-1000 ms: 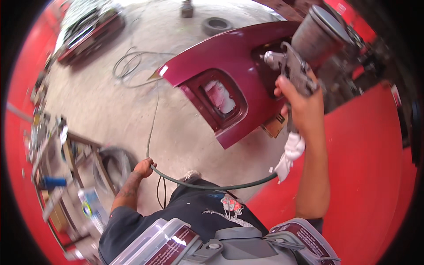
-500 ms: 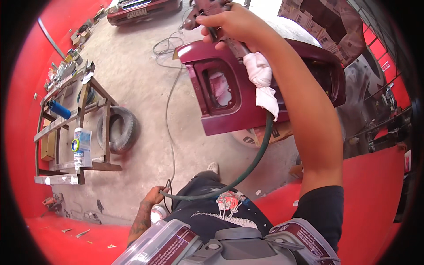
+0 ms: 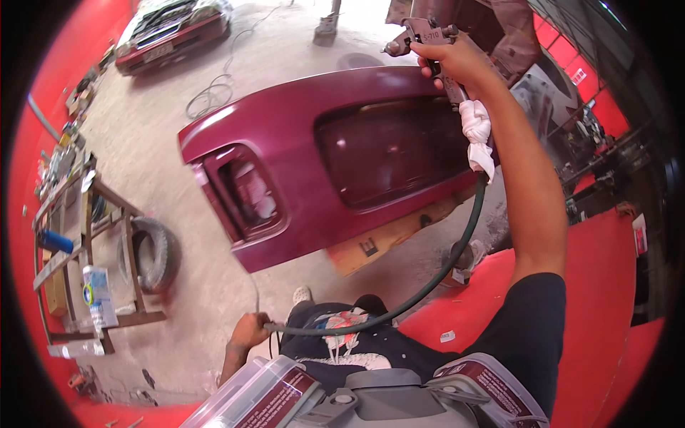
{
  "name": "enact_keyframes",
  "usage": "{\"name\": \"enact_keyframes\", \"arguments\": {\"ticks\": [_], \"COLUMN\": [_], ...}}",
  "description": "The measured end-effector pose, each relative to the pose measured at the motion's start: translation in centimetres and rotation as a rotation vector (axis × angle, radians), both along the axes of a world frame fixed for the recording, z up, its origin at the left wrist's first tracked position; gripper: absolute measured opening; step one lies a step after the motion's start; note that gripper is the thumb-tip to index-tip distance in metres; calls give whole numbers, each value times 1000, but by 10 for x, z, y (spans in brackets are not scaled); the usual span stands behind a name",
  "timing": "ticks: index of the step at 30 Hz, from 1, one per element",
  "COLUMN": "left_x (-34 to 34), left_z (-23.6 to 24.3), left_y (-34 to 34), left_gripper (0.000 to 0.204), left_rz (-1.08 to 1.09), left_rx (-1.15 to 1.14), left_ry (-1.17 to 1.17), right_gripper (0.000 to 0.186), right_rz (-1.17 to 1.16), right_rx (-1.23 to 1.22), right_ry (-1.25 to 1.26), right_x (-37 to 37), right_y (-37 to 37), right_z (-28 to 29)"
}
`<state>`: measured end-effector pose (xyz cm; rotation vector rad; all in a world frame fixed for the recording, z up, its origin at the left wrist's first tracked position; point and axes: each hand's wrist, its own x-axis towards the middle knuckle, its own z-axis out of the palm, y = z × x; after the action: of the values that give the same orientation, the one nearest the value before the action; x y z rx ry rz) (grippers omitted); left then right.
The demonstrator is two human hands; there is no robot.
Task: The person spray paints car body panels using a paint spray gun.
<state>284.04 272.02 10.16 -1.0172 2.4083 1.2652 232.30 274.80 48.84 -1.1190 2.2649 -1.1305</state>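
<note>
My right hand [image 3: 462, 63] is raised at the upper right, fingers wrapped round a grey metal spray gun [image 3: 427, 36] whose nozzle points left. A white cloth [image 3: 476, 130] is knotted about the lower end of its handle. From there a dark green air hose [image 3: 457, 250] curves down to my left hand [image 3: 250, 329], which is closed on it near my waist. Between me and the far floor stands a glossy maroon car trunk lid [image 3: 300, 153], with one lamp opening at its left and a large recessed middle. The gun hangs over its upper right edge.
Under the panel sits a brown cardboard box [image 3: 364, 250]. A metal frame [image 3: 85, 235] and a tyre [image 3: 153, 253] stand at left. A red car [image 3: 171, 39] is parked at the far left, with a thin hose [image 3: 207, 98] looped on the floor.
My view has shifted rightward, showing more of the trunk lid. My right hand has carried the spray gun to the right along the panel; my left hand still grips the hose.
</note>
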Motion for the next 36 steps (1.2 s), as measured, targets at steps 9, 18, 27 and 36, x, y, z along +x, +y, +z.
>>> {"name": "enact_keyframes", "arguments": {"ticks": [9, 18, 27, 36], "left_x": [-138, -307, -387, -361], "left_z": [69, 86, 88, 72], "left_y": [113, 204, 237, 245], "left_gripper": [36, 33, 30, 31], "left_rz": [127, -143, -249, -152], "left_rx": [229, 226, 231, 414], "left_ry": [-203, -235, -313, -199], "right_gripper": [29, 23, 21, 19], "right_rz": [-141, -272, -538, -287], "right_rx": [-149, -262, -277, -166], "right_ry": [-40, -47, 73, 37], "right_x": [-231, -458, -583, -493], "right_y": [120, 216, 269, 271], "right_z": [-22, -54, -96, -69]}}
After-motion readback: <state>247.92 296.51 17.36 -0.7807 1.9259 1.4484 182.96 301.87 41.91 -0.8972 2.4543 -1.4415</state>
